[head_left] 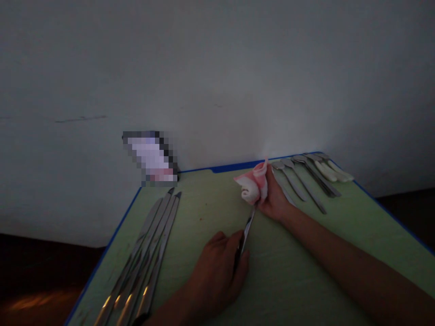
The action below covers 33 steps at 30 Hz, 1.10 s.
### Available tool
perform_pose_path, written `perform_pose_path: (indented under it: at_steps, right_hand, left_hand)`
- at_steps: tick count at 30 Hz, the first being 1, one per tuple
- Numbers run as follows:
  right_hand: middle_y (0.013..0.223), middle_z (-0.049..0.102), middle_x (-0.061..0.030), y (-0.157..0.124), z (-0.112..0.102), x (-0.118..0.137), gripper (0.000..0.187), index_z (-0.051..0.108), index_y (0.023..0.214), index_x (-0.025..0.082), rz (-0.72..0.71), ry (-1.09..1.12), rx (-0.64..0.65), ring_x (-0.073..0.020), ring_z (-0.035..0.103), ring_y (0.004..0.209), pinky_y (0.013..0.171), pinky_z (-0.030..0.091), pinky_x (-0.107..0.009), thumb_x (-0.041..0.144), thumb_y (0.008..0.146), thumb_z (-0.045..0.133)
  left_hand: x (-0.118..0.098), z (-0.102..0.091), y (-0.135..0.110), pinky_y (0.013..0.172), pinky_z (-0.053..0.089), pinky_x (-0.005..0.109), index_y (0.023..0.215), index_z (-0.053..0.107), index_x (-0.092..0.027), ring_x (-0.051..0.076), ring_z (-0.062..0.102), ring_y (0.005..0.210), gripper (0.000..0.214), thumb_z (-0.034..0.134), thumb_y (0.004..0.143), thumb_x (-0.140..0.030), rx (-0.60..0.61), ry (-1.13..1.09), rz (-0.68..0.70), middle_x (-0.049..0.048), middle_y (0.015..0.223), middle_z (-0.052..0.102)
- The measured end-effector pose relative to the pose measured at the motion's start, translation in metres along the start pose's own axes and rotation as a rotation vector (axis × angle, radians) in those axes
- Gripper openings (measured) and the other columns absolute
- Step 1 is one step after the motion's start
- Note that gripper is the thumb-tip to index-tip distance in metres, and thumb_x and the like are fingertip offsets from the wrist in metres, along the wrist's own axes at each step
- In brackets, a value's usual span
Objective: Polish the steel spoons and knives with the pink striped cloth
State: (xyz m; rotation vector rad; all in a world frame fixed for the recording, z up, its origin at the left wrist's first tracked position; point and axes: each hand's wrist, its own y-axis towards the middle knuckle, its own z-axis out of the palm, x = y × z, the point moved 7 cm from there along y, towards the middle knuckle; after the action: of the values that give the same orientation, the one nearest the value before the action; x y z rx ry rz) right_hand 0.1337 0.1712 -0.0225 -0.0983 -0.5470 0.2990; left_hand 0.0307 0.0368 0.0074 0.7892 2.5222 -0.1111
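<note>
My left hand rests on the green table, closed around the handle end of a metal piece of cutlery that points away from me. My right hand grips a pink and white cloth wrapped around the far end of that same utensil, so its tip is hidden. Both forearms reach in from the bottom of the head view.
Several table knives lie side by side at the left of the table. Several spoons lie in a row at the far right. A blurred-out object leans against the wall behind. The table has a blue edge.
</note>
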Motion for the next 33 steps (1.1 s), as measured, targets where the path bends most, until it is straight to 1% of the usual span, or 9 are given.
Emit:
perform_pose_path:
  at_steps: [4, 8, 11, 13, 16, 20, 24, 28, 33]
  right_hand:
    - [0.067, 0.063, 0.0010, 0.000, 0.000, -0.007, 0.030, 0.059, 0.081, 0.021, 0.035, -0.137, 0.053, -0.0149, 0.059, 0.068, 0.067, 0.048, -0.027, 0.050, 0.081, 0.053]
    - [0.076, 0.065, -0.0027, -0.003, 0.005, -0.018, 0.034, 0.061, 0.086, 0.018, 0.088, -0.319, 0.184, -0.0147, 0.059, 0.071, 0.068, 0.047, -0.026, 0.050, 0.077, 0.057]
    - [0.074, 0.065, -0.0026, -0.009, 0.007, -0.021, 0.035, 0.062, 0.081, 0.015, 0.097, -0.391, 0.232, -0.0125, 0.056, 0.066, 0.066, 0.045, -0.025, 0.050, 0.077, 0.057]
    - [0.073, 0.065, -0.0026, -0.013, 0.006, -0.023, 0.034, 0.063, 0.080, 0.014, 0.121, -0.456, 0.261, -0.0118, 0.055, 0.064, 0.064, 0.044, -0.025, 0.047, 0.078, 0.058]
    - [0.073, 0.065, -0.0030, -0.017, 0.005, -0.028, 0.028, 0.063, 0.082, 0.013, 0.153, -0.597, 0.327, -0.0124, 0.055, 0.064, 0.064, 0.043, -0.026, 0.041, 0.079, 0.059]
    - [0.075, 0.067, -0.0034, -0.017, 0.004, -0.031, 0.026, 0.064, 0.081, 0.014, 0.149, -0.589, 0.316, -0.0133, 0.058, 0.065, 0.067, 0.045, -0.027, 0.039, 0.079, 0.059]
    - [0.083, 0.069, -0.0038, -0.010, 0.008, -0.021, 0.030, 0.063, 0.085, 0.018, 0.099, -0.337, 0.188, -0.0172, 0.062, 0.078, 0.077, 0.047, -0.030, 0.046, 0.080, 0.055]
    - [0.085, 0.070, -0.0033, -0.007, 0.017, -0.013, 0.031, 0.063, 0.092, 0.019, 0.108, -0.142, 0.194, -0.0186, 0.062, 0.085, 0.082, 0.047, -0.033, 0.046, 0.084, 0.049]
    - [0.079, 0.069, -0.0029, -0.008, 0.008, -0.017, 0.019, 0.063, 0.085, 0.015, 0.121, -0.250, 0.150, -0.0151, 0.062, 0.073, 0.075, 0.048, -0.028, 0.033, 0.079, 0.060]
  left_hand:
    - [0.005, -0.003, 0.000, 0.089, 0.041, 0.040, 0.118, 0.047, -0.016, 0.021, 0.059, 0.086, 0.030, 0.034, 0.093, -0.023, -0.015, -0.072, -0.038, 0.0083, 0.097, 0.064]
    - [0.012, -0.008, 0.002, 0.088, 0.042, 0.035, 0.114, 0.051, -0.020, 0.020, 0.057, 0.092, 0.028, 0.032, 0.094, -0.025, -0.031, -0.241, -0.111, 0.0055, 0.102, 0.063]
    - [0.019, -0.009, 0.003, 0.079, 0.044, 0.029, 0.110, 0.053, -0.020, 0.016, 0.058, 0.077, 0.028, 0.031, 0.095, -0.029, -0.052, -0.398, -0.195, 0.0015, 0.080, 0.062]
    - [0.022, -0.006, 0.003, 0.068, 0.045, 0.025, 0.104, 0.053, -0.018, 0.013, 0.053, 0.060, 0.029, 0.027, 0.096, -0.032, -0.031, -0.540, -0.235, -0.0031, 0.062, 0.053]
    - [0.025, -0.002, 0.005, 0.059, 0.042, 0.022, 0.095, 0.050, -0.017, 0.011, 0.047, 0.054, 0.030, 0.024, 0.097, -0.033, -0.007, -0.677, -0.243, -0.0049, 0.058, 0.046]
    - [0.025, 0.001, 0.006, 0.062, 0.041, 0.024, 0.090, 0.049, -0.017, 0.012, 0.049, 0.059, 0.026, 0.029, 0.096, -0.031, 0.022, -0.559, -0.218, -0.0022, 0.065, 0.052]
    - [0.020, -0.002, 0.005, 0.072, 0.040, 0.026, 0.086, 0.052, -0.018, 0.015, 0.052, 0.071, 0.024, 0.031, 0.095, -0.026, 0.031, -0.392, -0.192, -0.0005, 0.071, 0.055]
    - [0.012, -0.006, 0.005, 0.077, 0.039, 0.029, 0.087, 0.056, -0.019, 0.017, 0.051, 0.082, 0.024, 0.033, 0.094, -0.026, 0.066, -0.301, -0.149, 0.0008, 0.079, 0.057]
    - [0.012, -0.006, 0.006, 0.074, 0.039, 0.028, 0.086, 0.056, -0.019, 0.018, 0.052, 0.080, 0.025, 0.035, 0.094, -0.029, 0.074, -0.306, -0.154, 0.0009, 0.077, 0.057]
